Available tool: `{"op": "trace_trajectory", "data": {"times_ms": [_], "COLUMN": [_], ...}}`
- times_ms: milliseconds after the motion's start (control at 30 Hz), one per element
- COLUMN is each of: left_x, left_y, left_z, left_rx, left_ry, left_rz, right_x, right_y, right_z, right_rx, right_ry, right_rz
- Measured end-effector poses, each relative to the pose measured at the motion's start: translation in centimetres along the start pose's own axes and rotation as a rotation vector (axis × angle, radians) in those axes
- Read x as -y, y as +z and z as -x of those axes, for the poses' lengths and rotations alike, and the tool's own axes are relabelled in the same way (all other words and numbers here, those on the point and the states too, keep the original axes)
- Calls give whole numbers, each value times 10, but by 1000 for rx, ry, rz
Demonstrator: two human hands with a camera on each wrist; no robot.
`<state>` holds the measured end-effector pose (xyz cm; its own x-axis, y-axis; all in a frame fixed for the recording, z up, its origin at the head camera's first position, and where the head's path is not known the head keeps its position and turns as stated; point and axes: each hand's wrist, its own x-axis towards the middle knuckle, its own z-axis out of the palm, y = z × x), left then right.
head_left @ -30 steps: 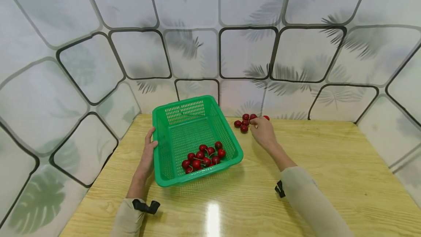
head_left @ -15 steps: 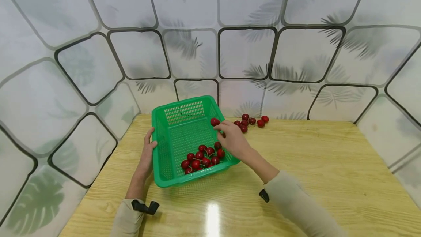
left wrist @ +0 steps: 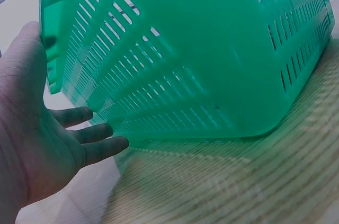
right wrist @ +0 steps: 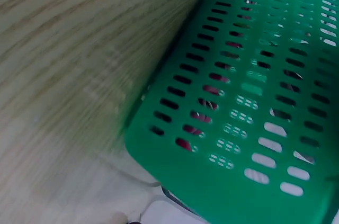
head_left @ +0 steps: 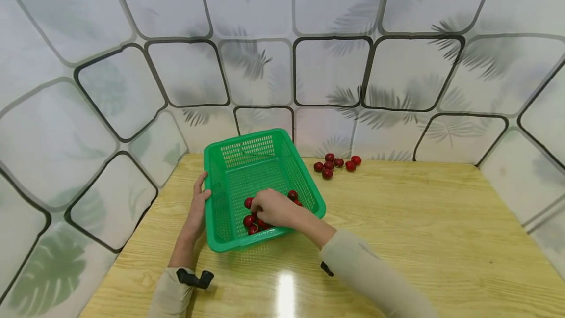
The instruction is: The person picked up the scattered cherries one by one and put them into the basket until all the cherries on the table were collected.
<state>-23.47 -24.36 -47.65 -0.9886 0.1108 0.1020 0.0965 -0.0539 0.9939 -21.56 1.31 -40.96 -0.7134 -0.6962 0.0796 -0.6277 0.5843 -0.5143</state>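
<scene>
Wearing pale sleeves (head_left: 366, 269) w/ black straps (head_left: 194, 278) at the wrists, just behind L hand (head_left: 196, 210) & R hand (head_left: 275, 208). Touching L rim of green basket (head_left: 256, 178) w/ L hand, fingers loosely extended along outside of slotted wall, not curled round it (cf. L wrist cam). Reaching into nr half of same basket w/ R hand, to the R of L hand; pinching one cherry (head_left: 248, 202) at curled fingertips. Partly hiding more red cherries (head_left: 249, 221) under R hand, inside basket. Can see seven loose cherries (head_left: 327, 174) beyond R hand & to its R, grouped on wood-grain worktop (head_left: 419, 210), just outside far R side of basket. Farthest from R hand, can see wall covering (head_left: 326, 72) w/ dark outlines & leaf prints.
</scene>
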Motion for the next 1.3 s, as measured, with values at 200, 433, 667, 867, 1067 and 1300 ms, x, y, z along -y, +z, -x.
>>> {"op": "trace_trajectory", "data": {"times_ms": [200, 433, 667, 867, 1067, 1300], "left_x": [-1, -3, -3, -3, -2, -3], "left_y": [1, 1, -2, -1, -1, 0], "left_z": [0, 1, 1, 0, -1, 0], "left_rx": [10, 7, 21, 7, -11, 4], "left_ry": [4, 2, -10, -6, -13, 7], "left_rz": [7, -12, -20, -42, -39, -22], "right_x": [-1, 1, -1, -1, -2, -1], "right_y": [8, 7, 9, 9, 9, 10], "right_z": [-8, -8, -10, -10, -10, -10], "right_rx": [84, 111, 107, 89, 76, 59], "right_ry": [38, 93, 156, 174, 170, 195], "right_rz": [-13, -25, -52, -49, -51, -33]}}
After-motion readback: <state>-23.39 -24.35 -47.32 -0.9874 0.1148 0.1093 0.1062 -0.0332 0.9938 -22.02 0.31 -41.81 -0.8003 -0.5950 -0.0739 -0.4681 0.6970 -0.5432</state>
